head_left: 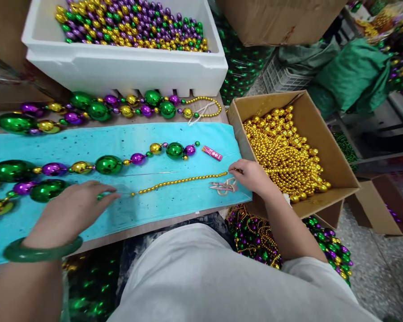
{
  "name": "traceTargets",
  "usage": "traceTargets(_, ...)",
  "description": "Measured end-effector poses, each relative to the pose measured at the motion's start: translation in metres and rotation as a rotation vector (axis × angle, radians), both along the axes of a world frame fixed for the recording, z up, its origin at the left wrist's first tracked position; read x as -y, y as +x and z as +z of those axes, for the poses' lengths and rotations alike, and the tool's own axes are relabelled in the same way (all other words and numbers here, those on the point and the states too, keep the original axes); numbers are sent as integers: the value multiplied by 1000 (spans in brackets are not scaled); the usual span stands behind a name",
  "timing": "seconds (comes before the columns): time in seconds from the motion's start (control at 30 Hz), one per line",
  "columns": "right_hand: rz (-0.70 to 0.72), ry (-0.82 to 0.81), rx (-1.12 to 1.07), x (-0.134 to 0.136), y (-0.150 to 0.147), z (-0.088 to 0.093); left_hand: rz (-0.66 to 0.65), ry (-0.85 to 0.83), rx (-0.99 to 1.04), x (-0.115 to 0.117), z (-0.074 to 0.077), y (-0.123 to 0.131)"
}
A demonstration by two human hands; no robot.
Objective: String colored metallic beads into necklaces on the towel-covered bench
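Turquoise cloth (174,203) covers the near part of a wooden table (134,121), with a white foam box (121,71) of mixed beads at the back edge. At far left, strings of big beads (53,169) in green, purple and gold lie along the cloth.

The left hand (72,210), a green bangle (42,251) on its wrist, rests palm down on the cloth. Its fingers are loosely stretched out and grip nothing that can be seen, though I cannot tell whether they pin a thread beneath them. Its fingertips stop just short of the left end of a thin gold strand (181,180).

That strand lies almost straight between the two hands. Its long axis runs left to right and rises a little toward the right. Above its right end lies a small pink tag (212,153), and just below it a loop of pale cord (223,187).

The right hand (253,178) pinches the strand's right end between thumb and forefinger, the other fingers curled in. So the right hand has the strand, while the left is only near its free end. Just beside the right hand stands an open cardboard box (336,147) heaped with gold beads.
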State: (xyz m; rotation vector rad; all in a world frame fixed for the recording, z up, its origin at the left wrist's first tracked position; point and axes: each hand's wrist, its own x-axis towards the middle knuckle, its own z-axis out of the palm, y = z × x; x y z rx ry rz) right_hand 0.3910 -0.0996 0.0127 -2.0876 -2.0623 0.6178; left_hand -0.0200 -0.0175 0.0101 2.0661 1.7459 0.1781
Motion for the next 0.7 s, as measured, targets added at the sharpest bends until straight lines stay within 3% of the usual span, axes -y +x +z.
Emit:
traceTargets(0.07, 26, 5, 35, 0, -3, 4, -111, 220, 136, 6, -4, 36)
traceTargets(0.13, 45, 32, 45, 1, -5, 9, -233, 209, 353, 13, -6, 86)
traceTargets(0.27, 82, 134, -1, 4, -7, 18, -468, -68, 800, 24, -11, 192)
traceTargets(0.37, 95, 206, -87, 9, -4, 22, -488, -320, 981, 29, -17, 244)
traceTargets(0.47, -8, 322, -177, 17, 8, 26, -416, -555, 1015, 31, -23, 259)
traceTargets(0.63, -458, 694, -353, 21, 49, 29, -264, -611, 1013, 35, -29, 242)
traceTargets(0.7, -591, 818, -282, 19, 71, 29, -229, -612, 1002, 36, -31, 232)
